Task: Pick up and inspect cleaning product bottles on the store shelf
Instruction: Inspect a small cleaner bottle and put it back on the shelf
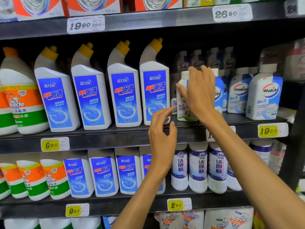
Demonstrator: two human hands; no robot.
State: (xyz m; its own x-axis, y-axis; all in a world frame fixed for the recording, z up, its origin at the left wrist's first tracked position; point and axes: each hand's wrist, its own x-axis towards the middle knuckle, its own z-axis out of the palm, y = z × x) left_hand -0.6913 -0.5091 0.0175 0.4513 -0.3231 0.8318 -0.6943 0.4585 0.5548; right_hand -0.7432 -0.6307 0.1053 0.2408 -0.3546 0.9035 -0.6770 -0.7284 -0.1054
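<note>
My right hand is stretched up to the middle shelf, fingers straight and spread, thumb out at nine o'clock, palm laid against the front of a white 5in1 bottle; that grip is open, nothing pinched, and I cannot tell whether the palm truly presses the bottle or just covers it. The bottle stands upright at the shelf's front edge, at three o'clock from the last blue bottle. My left hand hangs lower, at seven o'clock from the right one, in front of the shelf edge, fingers loosely curled with the thumb near the forefinger, holding nothing, so that grip is open too. Both forearms rise from the lower right. On this shelf I count four blue-labelled toilet cleaners with yellow caps in the front row, one Mr Muscle bottle at their nine o'clock, and two 6in1 bottles in full view at three o'clock of my right hand, with more partly hidden behind it. On the shelf below stand three orange-and-green bottles, four blue ones, the last half covered by my left arm, and three purple-labelled bottles in clear view.
</note>
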